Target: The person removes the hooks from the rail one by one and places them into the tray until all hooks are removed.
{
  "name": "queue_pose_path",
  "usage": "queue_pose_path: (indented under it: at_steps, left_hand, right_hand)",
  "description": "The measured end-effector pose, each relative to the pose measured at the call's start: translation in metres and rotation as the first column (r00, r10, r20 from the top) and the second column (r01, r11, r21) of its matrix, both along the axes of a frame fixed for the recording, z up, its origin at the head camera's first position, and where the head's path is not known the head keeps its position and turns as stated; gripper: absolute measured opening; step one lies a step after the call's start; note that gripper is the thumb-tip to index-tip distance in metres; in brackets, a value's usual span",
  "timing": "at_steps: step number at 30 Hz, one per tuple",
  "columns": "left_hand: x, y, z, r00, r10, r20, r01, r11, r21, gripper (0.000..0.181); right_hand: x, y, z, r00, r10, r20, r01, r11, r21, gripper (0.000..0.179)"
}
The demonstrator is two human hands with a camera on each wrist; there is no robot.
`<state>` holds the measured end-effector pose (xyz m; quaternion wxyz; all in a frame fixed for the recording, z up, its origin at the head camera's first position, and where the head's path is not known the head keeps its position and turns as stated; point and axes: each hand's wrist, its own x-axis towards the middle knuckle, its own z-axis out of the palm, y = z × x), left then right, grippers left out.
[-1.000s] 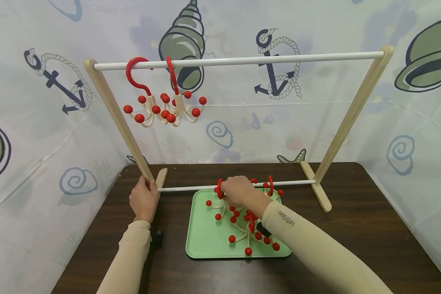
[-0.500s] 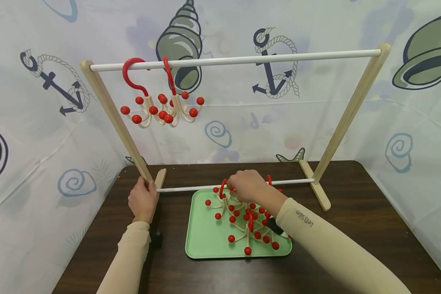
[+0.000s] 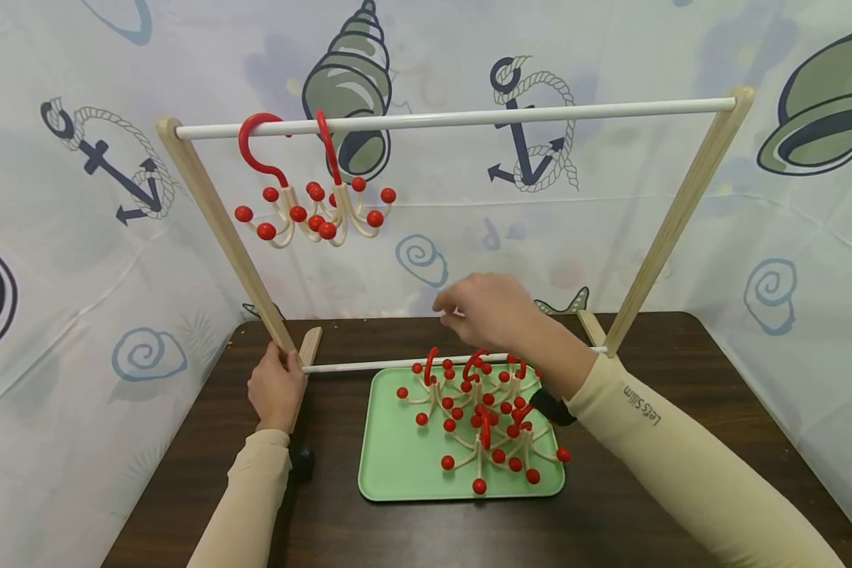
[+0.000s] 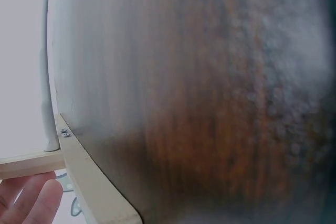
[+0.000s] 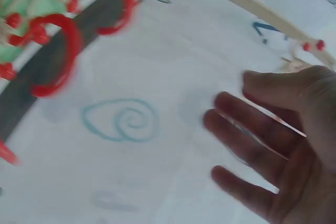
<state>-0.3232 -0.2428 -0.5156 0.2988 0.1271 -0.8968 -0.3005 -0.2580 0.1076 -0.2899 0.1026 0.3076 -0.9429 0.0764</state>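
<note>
My left hand grips the left wooden post of a rack near its base; in the left wrist view its fingers lie behind the post. My right hand is raised above the far part of a green tray, holding nothing, fingers spread in the right wrist view. On the tray sit several octopus-shaped hangers with red hooks, cream arms and red ball tips, crowded to the right. Two like them, a left hanger and a right hanger, hang from the white top rod.
A white lower rod crosses behind the tray between the posts. The right post stands on a wooden foot, partly hidden by my right arm. All stands on a dark wood table before a sea-patterned cloth.
My right hand, earlier down among the hangers at the tray's far side, has lifted off them, up and slightly right. My left hand keeps its hold on the post.
</note>
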Motion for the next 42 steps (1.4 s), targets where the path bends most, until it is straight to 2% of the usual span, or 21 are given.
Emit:
queue_pose_path:
  at_steps: [3,5,7,9,12,14,16,18,21,23,26,29,33,39,42]
  left_hand:
    - [0.0,-0.001,0.0,1.0,0.003,0.007,-0.003,1.0,-0.001,0.02]
    - [-0.001,-0.002,0.0,1.0,0.004,0.009,-0.004,1.0,-0.002,0.02]
    - [-0.001,-0.003,0.0,1.0,0.003,0.009,-0.003,1.0,-0.002,0.02]
    - [-0.002,-0.003,-0.001,1.0,0.002,0.011,-0.002,1.0,-0.004,0.02]
    - [-0.002,-0.004,-0.001,1.0,-0.004,0.013,0.004,1.0,-0.005,0.02]
    - [-0.001,-0.004,-0.002,1.0,-0.007,0.018,0.007,1.0,-0.008,0.021]
    - [-0.001,-0.005,-0.002,1.0,-0.007,0.014,0.008,1.0,-0.014,0.022]
    - [-0.001,-0.006,0.0,1.0,-0.005,0.012,0.005,1.0,-0.02,0.022]
    - [-0.001,-0.007,0.003,1.0,-0.009,0.02,0.01,1.0,-0.025,0.022]
    - [-0.001,-0.006,0.005,1.0,-0.013,0.027,0.013,1.0,-0.021,0.022]
    - [0.0,-0.003,0.004,0.999,-0.016,0.038,0.017,1.0,-0.012,0.023]
    - [0.0,-0.002,0.003,0.999,-0.015,0.043,0.016,1.0,-0.009,0.023]
    - [-0.002,-0.004,-0.001,0.999,-0.011,0.039,0.012,1.0,-0.011,0.023]
    - [-0.002,-0.006,-0.002,1.0,-0.009,0.026,0.01,1.0,-0.017,0.022]
    - [-0.002,-0.006,-0.002,1.0,-0.013,0.021,0.013,1.0,-0.016,0.022]
  right_hand:
    - [-0.004,-0.007,0.023,0.992,-0.001,-0.129,-0.014,0.993,-0.118,0.017]
    - [-0.008,-0.014,0.036,0.981,-0.02,-0.194,-0.02,0.979,-0.203,0.02]
    - [-0.015,-0.022,0.048,0.972,-0.044,-0.233,-0.023,0.961,-0.276,0.026]
    - [-0.021,-0.03,0.06,0.969,-0.057,-0.242,-0.016,0.957,-0.29,0.033]
    - [-0.03,-0.044,0.078,0.979,-0.07,-0.192,0.023,0.971,-0.238,0.046]
    - [-0.037,-0.055,0.087,0.99,-0.067,-0.12,0.042,0.979,-0.202,0.053]
    - [-0.044,-0.066,0.093,0.998,-0.064,-0.025,0.057,0.975,-0.216,0.058]
    - [-0.053,-0.077,0.095,0.996,-0.045,0.074,0.065,0.952,-0.298,0.061]
    - [-0.065,-0.089,0.096,0.984,-0.038,0.176,0.111,0.896,-0.431,0.061]
    - [-0.071,-0.094,0.094,0.979,-0.031,0.2,0.13,0.855,-0.503,0.059]
    - [-0.076,-0.098,0.09,0.98,-0.025,0.197,0.13,0.831,-0.541,0.051]
    - [-0.077,-0.1,0.086,0.983,-0.035,0.183,0.128,0.84,-0.528,0.043]
    - [-0.078,-0.103,0.084,0.983,-0.096,0.159,0.163,0.855,-0.492,0.039]
    - [-0.076,-0.103,0.087,0.981,-0.15,0.126,0.191,0.872,-0.451,0.035]
    - [-0.075,-0.101,0.089,0.98,-0.166,0.111,0.199,0.87,-0.452,0.035]
